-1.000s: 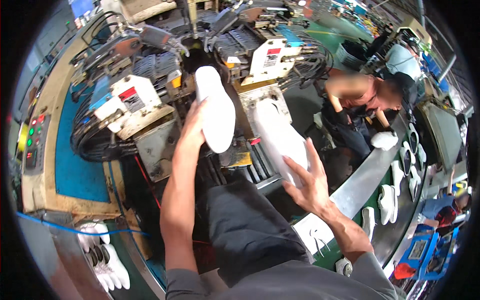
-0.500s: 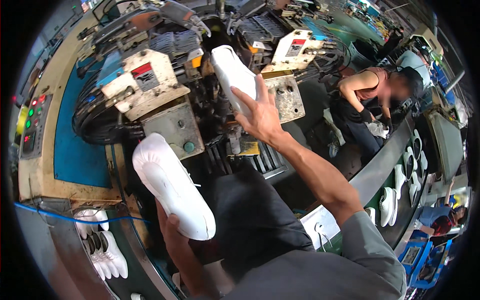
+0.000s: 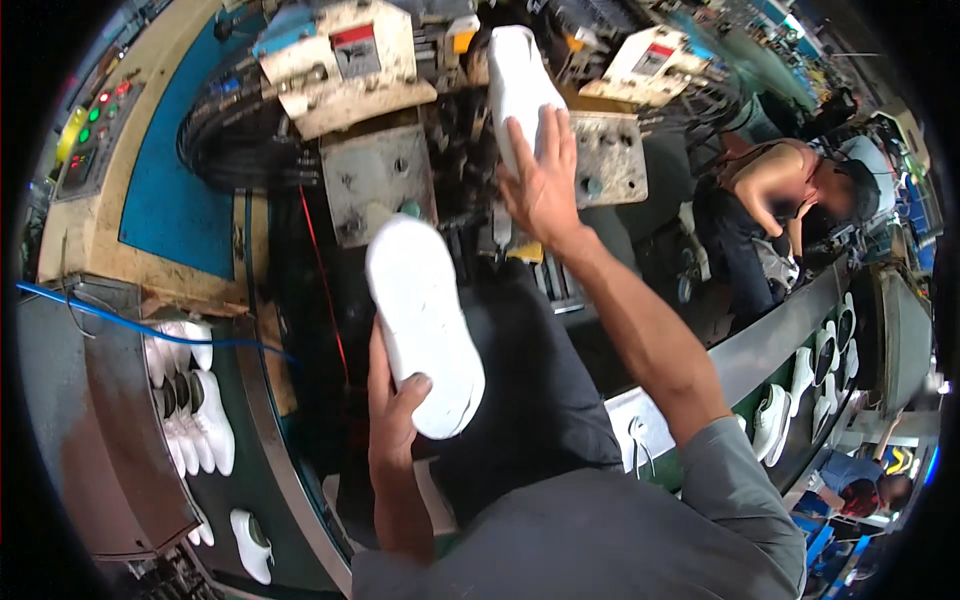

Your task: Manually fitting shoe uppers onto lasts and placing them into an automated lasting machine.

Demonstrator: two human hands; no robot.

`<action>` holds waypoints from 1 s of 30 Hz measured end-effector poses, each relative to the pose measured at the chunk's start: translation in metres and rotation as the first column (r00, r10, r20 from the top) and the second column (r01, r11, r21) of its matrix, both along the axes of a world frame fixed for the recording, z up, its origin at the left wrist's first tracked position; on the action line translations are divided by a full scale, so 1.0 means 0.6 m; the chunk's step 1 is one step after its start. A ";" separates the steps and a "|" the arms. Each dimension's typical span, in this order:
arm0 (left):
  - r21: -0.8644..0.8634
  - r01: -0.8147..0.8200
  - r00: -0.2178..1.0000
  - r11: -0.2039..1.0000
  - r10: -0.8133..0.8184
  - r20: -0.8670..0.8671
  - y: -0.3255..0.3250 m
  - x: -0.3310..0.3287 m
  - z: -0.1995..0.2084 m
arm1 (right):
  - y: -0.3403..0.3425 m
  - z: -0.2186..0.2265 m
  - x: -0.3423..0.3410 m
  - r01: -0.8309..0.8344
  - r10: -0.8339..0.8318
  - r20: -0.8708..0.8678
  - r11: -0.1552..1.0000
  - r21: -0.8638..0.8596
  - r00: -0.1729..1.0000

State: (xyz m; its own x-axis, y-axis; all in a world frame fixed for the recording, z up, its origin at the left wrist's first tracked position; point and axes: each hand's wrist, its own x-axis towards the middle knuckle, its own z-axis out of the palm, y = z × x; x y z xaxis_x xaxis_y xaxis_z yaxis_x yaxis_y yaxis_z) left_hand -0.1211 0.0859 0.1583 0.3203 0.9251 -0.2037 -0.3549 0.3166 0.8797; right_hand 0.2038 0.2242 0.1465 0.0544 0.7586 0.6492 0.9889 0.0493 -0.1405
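Observation:
My left hand (image 3: 400, 405) is closed around one end of a white shoe (image 3: 425, 325), with its thumb on the upturned underside. That shoe hangs over my lap, its other end near the machine's left metal plate (image 3: 380, 185). A second white shoe (image 3: 522, 90) stands between the two sides of the machine, pointing away from me. My right hand (image 3: 545, 180) lies on its near end with fingers stretched out and apart. Whatever supports this shoe from below is hidden.
A control panel (image 3: 95, 135) with lit buttons stands at left. White shoes (image 3: 195, 420) sit on the left conveyor, and more white shoes (image 3: 770, 420) on the right one. A blue hose (image 3: 150, 330) crosses at left. A co-worker (image 3: 780, 200) bends over at right.
The view has shifted, so the machine sits higher in it. My left hand has brought its shoe rightward, underside facing up more squarely. My right hand stays on the other shoe.

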 end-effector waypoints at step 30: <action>0.193 0.435 0.418 0.879 -0.007 -0.908 -0.107 0.163 -0.085 | 0.209 0.094 0.092 -0.146 0.143 0.088 0.989 0.033 0.986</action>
State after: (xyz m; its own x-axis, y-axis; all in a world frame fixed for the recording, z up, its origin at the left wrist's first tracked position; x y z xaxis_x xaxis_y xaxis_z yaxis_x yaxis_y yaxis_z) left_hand -0.0234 0.0215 0.1071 0.3744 0.9081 -0.1877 0.6906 -0.1379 0.7100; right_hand 0.2591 0.3495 0.2029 -0.1108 0.7282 0.6763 0.9791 0.1966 -0.0513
